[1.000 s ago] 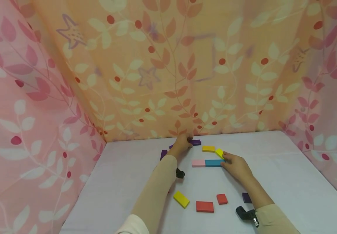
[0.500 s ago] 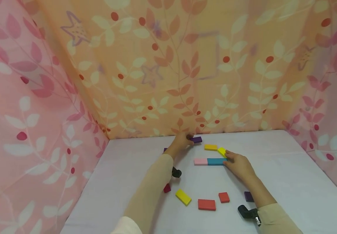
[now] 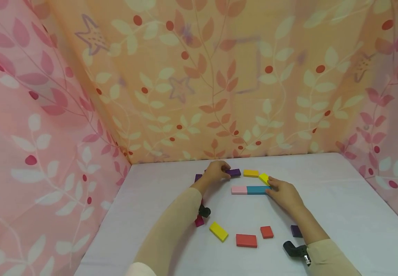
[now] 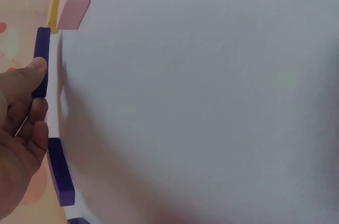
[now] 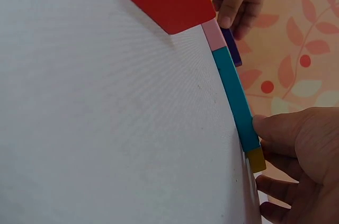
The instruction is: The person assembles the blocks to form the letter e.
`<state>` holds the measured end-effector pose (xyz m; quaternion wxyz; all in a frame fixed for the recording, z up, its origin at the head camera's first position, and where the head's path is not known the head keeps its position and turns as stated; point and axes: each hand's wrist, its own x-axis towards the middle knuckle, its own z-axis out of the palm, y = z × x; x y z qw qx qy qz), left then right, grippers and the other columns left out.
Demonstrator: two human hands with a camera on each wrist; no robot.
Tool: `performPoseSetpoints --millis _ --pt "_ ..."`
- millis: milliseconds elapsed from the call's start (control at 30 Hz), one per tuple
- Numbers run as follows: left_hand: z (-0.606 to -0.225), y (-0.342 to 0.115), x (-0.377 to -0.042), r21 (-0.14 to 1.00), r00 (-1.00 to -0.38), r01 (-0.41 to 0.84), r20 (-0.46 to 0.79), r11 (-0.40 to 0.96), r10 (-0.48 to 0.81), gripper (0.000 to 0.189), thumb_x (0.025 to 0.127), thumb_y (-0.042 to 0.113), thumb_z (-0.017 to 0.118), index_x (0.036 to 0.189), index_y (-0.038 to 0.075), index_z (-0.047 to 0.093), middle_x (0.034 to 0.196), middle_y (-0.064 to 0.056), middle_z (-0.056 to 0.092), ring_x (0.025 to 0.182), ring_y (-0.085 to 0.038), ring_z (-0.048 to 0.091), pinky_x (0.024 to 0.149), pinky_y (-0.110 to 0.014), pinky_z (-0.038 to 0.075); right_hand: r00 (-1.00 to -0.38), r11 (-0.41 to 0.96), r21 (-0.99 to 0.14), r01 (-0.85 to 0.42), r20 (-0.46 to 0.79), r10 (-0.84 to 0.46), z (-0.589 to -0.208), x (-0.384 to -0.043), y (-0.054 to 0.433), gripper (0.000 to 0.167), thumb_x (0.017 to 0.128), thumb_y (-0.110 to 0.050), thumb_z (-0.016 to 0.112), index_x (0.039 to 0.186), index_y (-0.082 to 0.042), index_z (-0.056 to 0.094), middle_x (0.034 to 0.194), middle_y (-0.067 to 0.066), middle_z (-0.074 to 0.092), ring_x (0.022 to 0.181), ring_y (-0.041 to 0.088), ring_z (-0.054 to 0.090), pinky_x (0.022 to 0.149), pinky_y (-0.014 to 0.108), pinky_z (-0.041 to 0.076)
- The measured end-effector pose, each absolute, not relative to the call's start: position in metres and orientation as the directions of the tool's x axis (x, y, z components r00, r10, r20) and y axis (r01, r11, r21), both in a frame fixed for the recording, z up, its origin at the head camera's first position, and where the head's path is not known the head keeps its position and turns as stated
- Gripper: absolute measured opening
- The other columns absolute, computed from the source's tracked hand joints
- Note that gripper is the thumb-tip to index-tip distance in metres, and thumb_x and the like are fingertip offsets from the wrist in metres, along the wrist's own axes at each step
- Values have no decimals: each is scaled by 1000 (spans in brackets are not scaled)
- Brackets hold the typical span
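Okay, near to far, head view: red block (image 3: 246, 240) lower centre-right, small red block (image 3: 266, 232) just above-right, lower yellow block (image 3: 218, 232) angled to its left. Dark block (image 3: 296, 231) lower right, part hidden by the right forearm. Crimson block (image 3: 199, 220) left of those, beside the left sleeve (image 3: 171, 222).

Mid-frame, right of centre: pink block (image 3: 239, 190) and blue block (image 3: 258, 190) end to end. Right hand (image 3: 285, 194) at the blue one's right end, fingertips also at bright yellow block (image 3: 263, 178); can't tell if it's clamped on either. Orange-yellow block (image 3: 250, 173) upper-left of that.

Farther: left hand (image 3: 215, 171) pinches purple block (image 3: 234, 173) by its left end, just left of the orange-yellow one. Left wrist view, lower left: another purple block (image 4: 61, 171) near those fingers. Floral curtain (image 3: 192, 96) behind.
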<state>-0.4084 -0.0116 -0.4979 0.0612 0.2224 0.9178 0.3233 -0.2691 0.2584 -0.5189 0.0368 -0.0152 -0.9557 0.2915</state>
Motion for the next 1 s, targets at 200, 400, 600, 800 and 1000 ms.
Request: performPoseSetpoints --millis 200,400,600,800,1000 --pt "-501 -6 -401 669 -905 324 12 669 426 35 84 15 86 117 11 74 109 0 73 97 -11 64 94 -26 53 -997 825 -565 8 54 47 -519 -269 259 56 97 -29 71 143 0 56 153 17 49 143 47 40 111 66 35" --pt "-504 -1 -401 699 -910 292 -6 653 414 36 84 15 86 118 10 74 107 1 72 94 -11 63 93 -27 54 -997 828 -561 1 62 43 -518 -269 260 56 98 -29 70 143 0 56 153 17 49 143 47 40 111 66 35" --pt "-510 3 -402 684 -921 284 -2 673 390 36 82 16 87 116 11 75 105 2 72 92 -11 62 91 -26 54 -997 821 -571 4 56 43 -519 -270 260 56 97 -30 71 143 0 57 153 16 49 143 47 40 111 66 34" --pt "-509 5 -401 679 -928 274 2 681 372 36 82 15 87 115 11 75 106 1 73 93 -11 64 93 -27 54 -997 828 -560 1 59 42 -520 -270 261 56 97 -30 71 142 0 57 153 16 50 143 47 41 110 67 35" --pt "-508 6 -401 670 -932 275 10 690 361 35 82 16 87 115 10 75 106 1 73 93 -11 64 93 -27 54 -997 830 -557 1 64 44 -519 -270 259 56 97 -29 72 142 0 57 153 16 50 142 47 41 110 67 36"
